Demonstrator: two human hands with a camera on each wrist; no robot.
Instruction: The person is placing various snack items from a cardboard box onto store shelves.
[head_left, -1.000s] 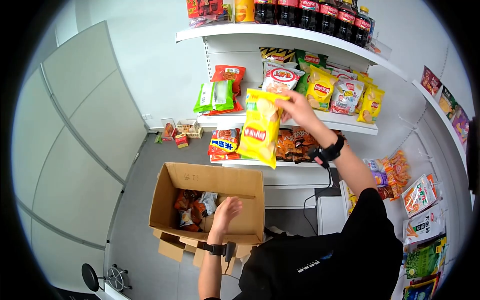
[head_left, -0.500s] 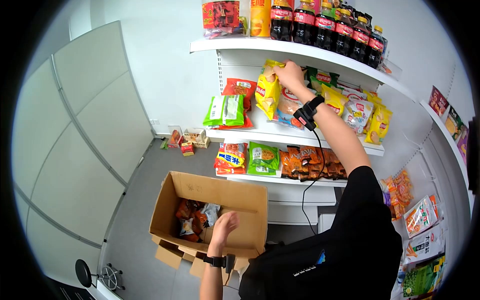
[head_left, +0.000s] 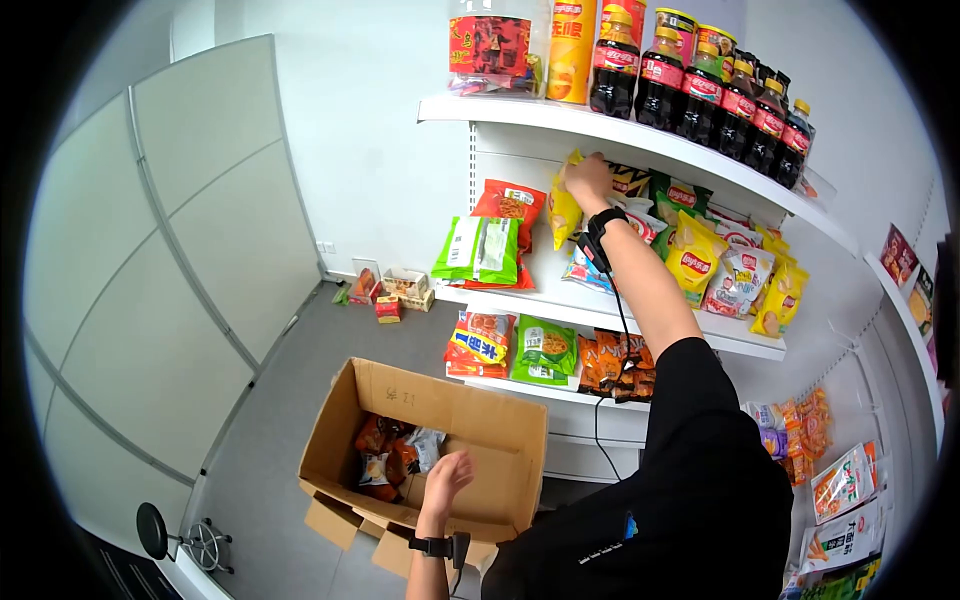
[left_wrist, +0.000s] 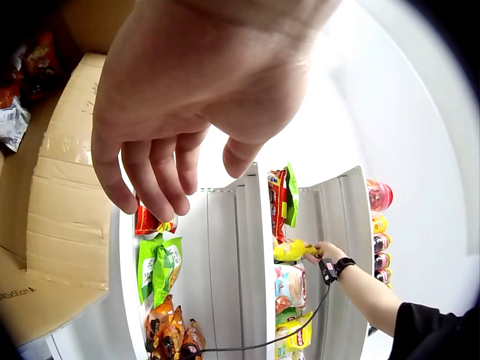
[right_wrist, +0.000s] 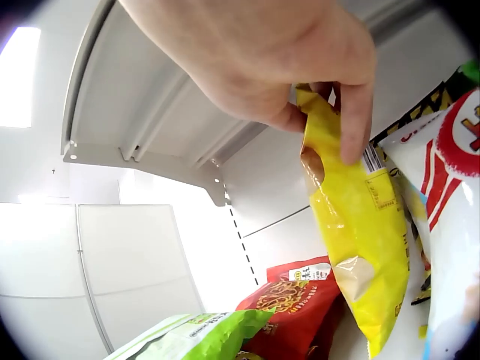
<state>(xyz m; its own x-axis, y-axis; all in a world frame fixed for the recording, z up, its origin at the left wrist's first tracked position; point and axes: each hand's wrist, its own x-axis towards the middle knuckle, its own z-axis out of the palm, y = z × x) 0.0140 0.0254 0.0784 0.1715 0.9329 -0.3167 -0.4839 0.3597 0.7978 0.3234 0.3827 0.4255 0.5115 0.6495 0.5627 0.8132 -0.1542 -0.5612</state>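
Observation:
My right hand (head_left: 588,180) pinches a yellow bag of potato chips (head_left: 563,215) by its top edge, on the upper snack shelf. In the right wrist view the chip bag (right_wrist: 358,232) hangs upright from thumb and fingers, its lower end down among the other bags. A red noodle snack bag (right_wrist: 292,304) and a green and white bag (right_wrist: 199,337) lie to its left; a white and red chip bag (right_wrist: 454,172) stands to its right. My left hand (head_left: 447,480) hovers over the cardboard box (head_left: 440,400), holding nothing, its fingers loosely bent in the left wrist view.
Inside the box are several small snack packets (head_left: 385,450). Cola bottles (head_left: 660,85) line the shelf above my right hand. Green noodle bags (head_left: 546,345) and brown packets (head_left: 600,362) sit on the lower shelf. A cable (head_left: 598,430) hangs from the right wrist.
My right hand has carried the yellow chip bag from in front of the shelf back and up onto it, beside the other chip bags. The left hand stays over the box.

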